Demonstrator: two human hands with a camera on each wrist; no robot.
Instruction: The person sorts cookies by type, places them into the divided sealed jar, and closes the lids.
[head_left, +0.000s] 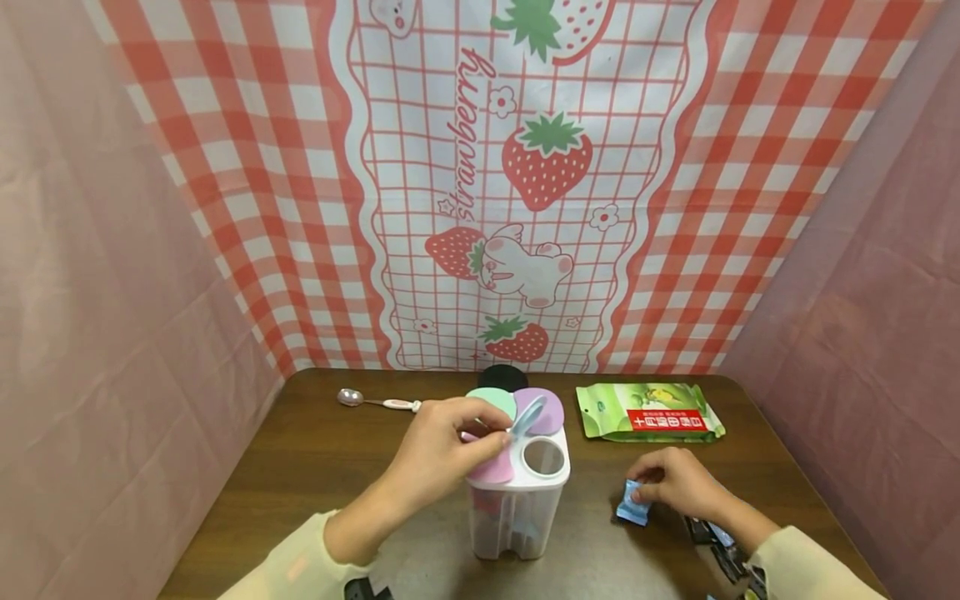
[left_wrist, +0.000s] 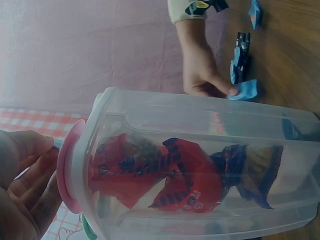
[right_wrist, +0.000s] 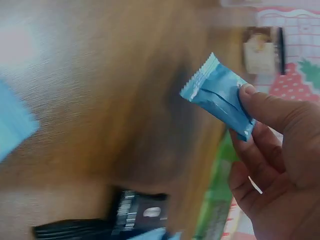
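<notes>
A clear plastic storage box (head_left: 517, 529) with a white top stands upright on the table. My left hand (head_left: 438, 446) pinches its blue lid (head_left: 531, 415), which is tilted up beside the uncovered round opening (head_left: 543, 457) at the front right. The pink lid (head_left: 491, 469), mint lid (head_left: 491, 402) and purple lid (head_left: 551, 412) lie over the other compartments. Through the wall, red packets (left_wrist: 192, 185) show in the left wrist view. To the right of the box, my right hand (head_left: 678, 483) pinches a small blue wrapped snack (right_wrist: 220, 95) between thumb and fingers.
Several black and blue packets (head_left: 723, 546) lie near my right forearm. Behind the right hand is a green pack (head_left: 652, 414). A spoon (head_left: 375, 401) lies at the back left, and a jar with a black lid (head_left: 502, 377) stands behind the box.
</notes>
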